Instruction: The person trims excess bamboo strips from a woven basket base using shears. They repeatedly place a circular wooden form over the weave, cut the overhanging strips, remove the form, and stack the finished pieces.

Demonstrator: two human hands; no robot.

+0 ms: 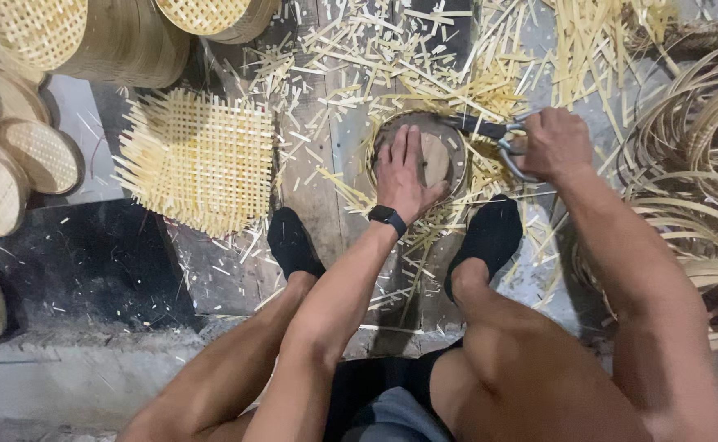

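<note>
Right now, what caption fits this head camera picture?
Left hand presses a round frame while the right hand works scissors at its rim.

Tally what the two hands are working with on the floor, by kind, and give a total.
Round form under the left hand: 1
Scissors in the right hand: 1
Flat woven bamboo mat beside them: 1
Total: 3

Bare arms, bare legs; black wristwatch (387, 218) on left wrist; black socks (293, 243); grey-blue shorts (392, 417).
</note>
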